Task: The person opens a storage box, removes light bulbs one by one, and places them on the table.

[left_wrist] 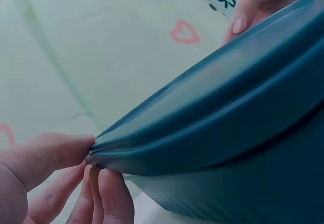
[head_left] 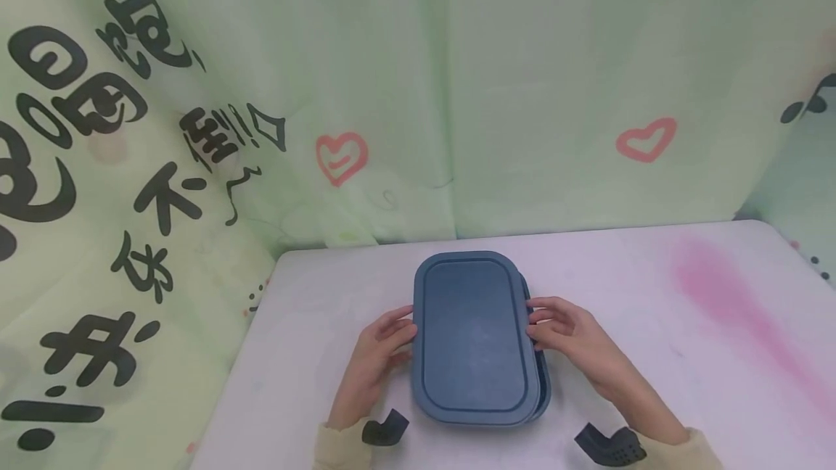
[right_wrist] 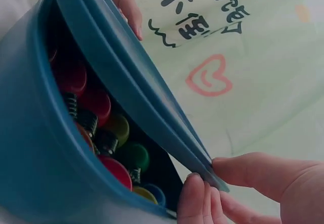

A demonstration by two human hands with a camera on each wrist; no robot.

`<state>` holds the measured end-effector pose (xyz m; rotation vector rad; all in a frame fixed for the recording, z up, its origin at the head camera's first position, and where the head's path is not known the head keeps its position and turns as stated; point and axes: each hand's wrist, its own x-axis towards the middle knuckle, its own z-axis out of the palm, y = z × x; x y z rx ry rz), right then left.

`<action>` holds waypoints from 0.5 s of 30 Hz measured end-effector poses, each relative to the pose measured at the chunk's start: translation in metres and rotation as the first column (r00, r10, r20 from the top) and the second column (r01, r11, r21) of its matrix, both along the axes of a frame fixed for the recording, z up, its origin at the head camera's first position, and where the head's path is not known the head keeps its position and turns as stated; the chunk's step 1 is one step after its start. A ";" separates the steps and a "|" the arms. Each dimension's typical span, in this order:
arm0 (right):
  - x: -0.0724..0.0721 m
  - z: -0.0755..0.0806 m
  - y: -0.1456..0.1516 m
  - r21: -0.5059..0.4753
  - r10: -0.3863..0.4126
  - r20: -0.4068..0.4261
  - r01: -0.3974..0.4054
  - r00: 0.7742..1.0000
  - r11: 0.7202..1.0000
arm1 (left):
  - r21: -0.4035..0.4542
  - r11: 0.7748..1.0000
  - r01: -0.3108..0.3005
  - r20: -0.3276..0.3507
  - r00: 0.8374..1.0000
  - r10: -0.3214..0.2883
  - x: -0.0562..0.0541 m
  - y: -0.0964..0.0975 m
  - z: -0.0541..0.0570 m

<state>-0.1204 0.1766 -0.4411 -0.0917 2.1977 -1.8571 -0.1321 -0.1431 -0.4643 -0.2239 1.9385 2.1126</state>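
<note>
Left hand (head_left: 376, 351) and right hand (head_left: 576, 337) pinched the blue, rectangular plastic lid (head_left: 477, 332) between them, seemingly stiff, light, best gripped at its edges.

Lid (head_left: 477, 339): between left hand (head_left: 376, 352) and right hand (head_left: 578, 341), gripped at both sides. Box (head_left: 544, 387): under lid, on table (head_left: 627, 278), rim protruding on right hand's side. Small objects (right_wrist: 134, 157): in box, inward of right grip. Curtain (head_left: 529, 56): beyond both hands, behind table.
</note>
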 end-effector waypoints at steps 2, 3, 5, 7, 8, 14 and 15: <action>0.000 0.002 -0.002 -0.006 0.008 -0.009 -0.008 1.000 1.000 | -0.005 1.000 -0.004 0.001 1.000 0.004 0.000 -0.002 0.000; 0.000 0.003 -0.004 -0.004 0.011 -0.014 -0.011 1.000 1.000 | -0.005 1.000 -0.007 0.001 1.000 0.007 0.000 -0.004 0.000; 0.000 0.005 -0.006 -0.007 0.016 -0.026 -0.016 1.000 1.000 | -0.007 1.000 -0.009 0.001 1.000 0.009 0.001 -0.006 0.000; 0.000 0.005 -0.009 -0.010 0.016 -0.026 -0.017 1.000 1.000 | -0.006 1.000 -0.007 -0.006 1.000 0.007 0.001 -0.009 0.001; -0.001 0.006 -0.010 -0.010 0.016 -0.026 -0.017 1.000 1.000 | -0.009 1.000 -0.007 -0.009 1.000 0.007 0.002 -0.010 0.001; -0.002 0.007 -0.018 -0.023 0.021 -0.028 -0.022 0.999 0.999 | -0.010 1.000 -0.010 -0.024 1.000 0.010 0.004 -0.018 0.005; -0.003 0.008 -0.019 -0.024 0.022 -0.028 -0.023 0.999 0.999 | -0.009 1.000 -0.010 -0.028 1.000 0.010 0.004 -0.019 0.005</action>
